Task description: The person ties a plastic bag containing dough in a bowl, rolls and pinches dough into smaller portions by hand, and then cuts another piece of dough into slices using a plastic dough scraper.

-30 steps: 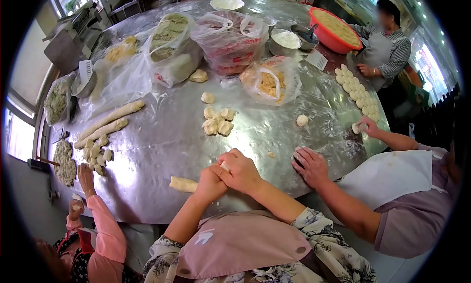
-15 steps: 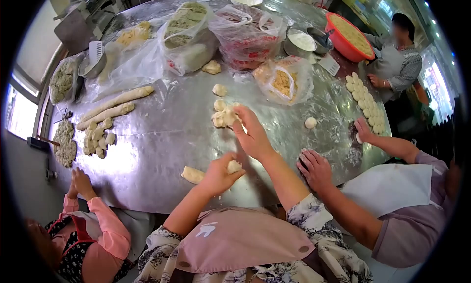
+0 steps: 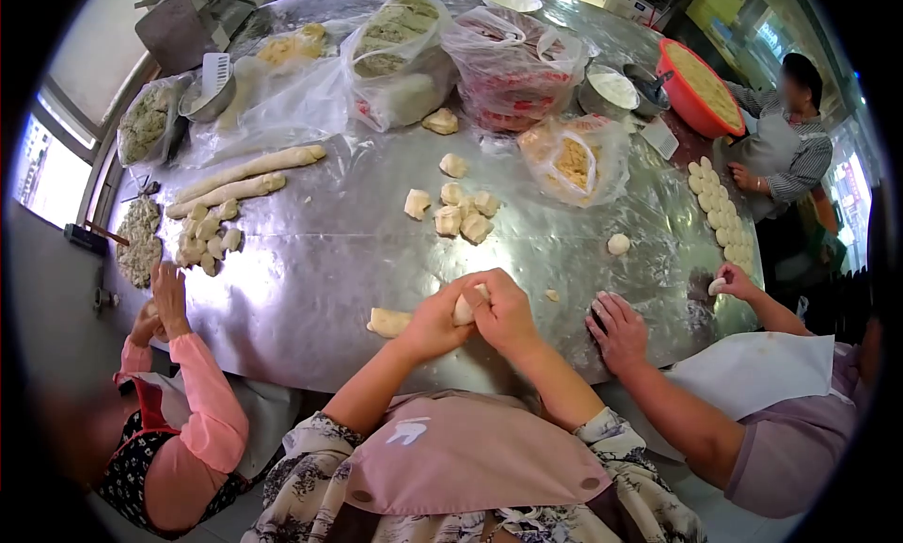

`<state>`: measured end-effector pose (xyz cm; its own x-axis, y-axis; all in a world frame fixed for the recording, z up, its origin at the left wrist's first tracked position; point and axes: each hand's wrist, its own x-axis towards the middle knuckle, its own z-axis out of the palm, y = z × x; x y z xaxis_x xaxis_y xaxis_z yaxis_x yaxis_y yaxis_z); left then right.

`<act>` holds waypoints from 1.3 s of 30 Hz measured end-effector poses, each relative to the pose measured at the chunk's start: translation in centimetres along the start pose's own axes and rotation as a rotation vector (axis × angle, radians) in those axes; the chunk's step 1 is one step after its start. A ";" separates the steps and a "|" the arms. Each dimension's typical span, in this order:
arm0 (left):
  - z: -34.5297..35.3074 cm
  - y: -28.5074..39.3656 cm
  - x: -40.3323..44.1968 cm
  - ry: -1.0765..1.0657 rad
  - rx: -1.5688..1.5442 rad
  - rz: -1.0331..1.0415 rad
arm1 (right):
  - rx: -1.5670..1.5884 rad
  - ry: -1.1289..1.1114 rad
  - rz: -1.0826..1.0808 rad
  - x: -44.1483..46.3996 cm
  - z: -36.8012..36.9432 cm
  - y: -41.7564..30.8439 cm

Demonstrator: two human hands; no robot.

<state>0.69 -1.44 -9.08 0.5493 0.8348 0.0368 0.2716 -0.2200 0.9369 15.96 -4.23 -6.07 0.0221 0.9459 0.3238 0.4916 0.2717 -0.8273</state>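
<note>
Both of my hands meet around a pale piece of dough (image 3: 465, 308) close to the front of the metal table. My left hand (image 3: 435, 325) is closed on it from the left, and my right hand (image 3: 506, 315) wraps it from the right with the thumb on top. Part of the dough is hidden by my fingers. Just left of my left hand lies a short dough roll (image 3: 386, 323). Farther up the table, ahead of my hands, sits a cluster of dough lumps (image 3: 450, 220).
Bagged fillings (image 3: 513, 68) and a red basin (image 3: 696, 87) stand at the back. Long dough ropes (image 3: 249, 171) lie left. Co-workers stand on both sides; one's hand (image 3: 618, 334) rests right of mine. Rows of dough rounds (image 3: 720, 209) line the right edge.
My right hand has come back from the dough lumps, leaving them spread out, and joined my left hand around the dough. The camera view has shifted slightly.
</note>
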 end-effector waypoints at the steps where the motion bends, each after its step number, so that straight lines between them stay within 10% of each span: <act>1: 0.1 0.4 -0.1 -0.035 -0.053 -0.112 | -0.035 0.032 0.013 0.0 0.0 0.1; 22: -1.0 3.1 -0.5 -0.098 -0.101 -0.290 | -0.283 0.179 -0.124 2.1 1.1 3.4; 24: -0.9 4.3 -1.1 -0.244 -0.069 0.018 | -0.486 0.260 -0.048 3.9 0.6 6.5; 25: -0.7 4.2 -1.1 -0.220 -0.013 -0.028 | -0.419 0.091 0.230 4.8 -0.9 5.6; 29: -0.2 2.8 -0.5 -0.058 0.101 -0.133 | 0.400 0.024 0.210 7.3 -0.8 3.8; 39: -0.2 0.6 0.7 0.125 -0.330 -0.068 | -0.041 -0.269 0.021 1.1 -0.1 0.5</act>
<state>1.03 -0.88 -8.45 0.4321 0.9018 -0.0062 0.0235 -0.0044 0.9997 16.31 -3.09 -6.12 -0.1966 0.9658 0.1690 0.5287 0.2497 -0.8112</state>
